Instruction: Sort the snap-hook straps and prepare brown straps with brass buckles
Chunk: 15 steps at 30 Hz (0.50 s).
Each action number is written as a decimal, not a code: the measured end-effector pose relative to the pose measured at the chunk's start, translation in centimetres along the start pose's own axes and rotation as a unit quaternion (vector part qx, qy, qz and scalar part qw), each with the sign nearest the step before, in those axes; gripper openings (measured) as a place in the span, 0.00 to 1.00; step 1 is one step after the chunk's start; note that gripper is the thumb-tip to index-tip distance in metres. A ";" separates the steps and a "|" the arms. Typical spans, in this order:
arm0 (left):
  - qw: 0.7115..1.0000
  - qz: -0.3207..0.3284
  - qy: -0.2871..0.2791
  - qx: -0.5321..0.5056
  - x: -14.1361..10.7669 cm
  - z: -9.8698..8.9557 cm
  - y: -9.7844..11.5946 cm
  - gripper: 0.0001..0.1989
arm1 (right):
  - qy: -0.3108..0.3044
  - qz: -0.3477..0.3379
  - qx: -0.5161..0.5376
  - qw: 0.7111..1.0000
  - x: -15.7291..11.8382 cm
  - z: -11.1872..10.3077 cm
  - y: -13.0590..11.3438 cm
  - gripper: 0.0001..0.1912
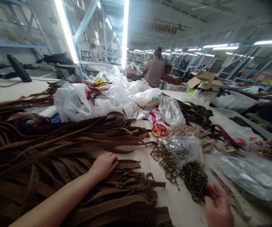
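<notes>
My left hand [104, 165] rests on brown leather straps [124, 198], its fingers curled closed over a strap beside a brass-coloured buckle [123, 165]. Several straps around it carry buckles near their ends. Palm partly up, my right hand [218, 205] has its fingers apart at the edge of a pile of dark metal buckles [193, 179]; the fingertips are close to the pile, and I see nothing held. Lighter brass buckles [165, 160] spill from a clear plastic bag [185, 149]. One loose buckle [149, 176] lies by the strap ends.
Scissors [159, 129] with orange and red handles lie behind the buckles. Pink-handled snips [222, 182] lie by my right hand. Plastic bags [117, 97] heap at the back. A cardboard box [203, 85] stands back right. A person [153, 71] is further off.
</notes>
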<state>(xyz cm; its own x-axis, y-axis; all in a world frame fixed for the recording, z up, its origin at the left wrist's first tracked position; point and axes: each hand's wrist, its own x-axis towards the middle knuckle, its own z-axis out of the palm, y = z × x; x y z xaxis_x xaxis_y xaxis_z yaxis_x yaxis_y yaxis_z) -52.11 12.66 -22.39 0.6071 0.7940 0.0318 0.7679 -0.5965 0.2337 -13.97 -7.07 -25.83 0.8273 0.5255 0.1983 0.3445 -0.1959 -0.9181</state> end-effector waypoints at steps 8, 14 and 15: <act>1.000 0.000 -0.007 -0.017 0.4 -0.2 0.2 0.11 | 0.008 -0.017 -0.021 1.000 0.5 -0.2 1.1 0.32; 0.999 0.004 -0.006 -0.041 0.9 0.4 -0.5 0.14 | 0.014 -0.041 -0.057 0.997 0.7 0.0 0.9 0.28; 0.999 0.006 -0.006 -0.045 0.9 0.5 -0.6 0.15 | 0.016 -0.043 -0.059 0.997 0.7 0.1 0.9 0.27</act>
<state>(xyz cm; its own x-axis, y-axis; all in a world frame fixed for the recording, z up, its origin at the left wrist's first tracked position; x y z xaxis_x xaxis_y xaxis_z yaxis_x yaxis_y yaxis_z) -51.90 13.70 -23.01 0.6190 0.7851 0.0244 0.7390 -0.5926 0.3203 -13.09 -6.83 -26.55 0.8054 0.5181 0.2881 0.4638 -0.2482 -0.8504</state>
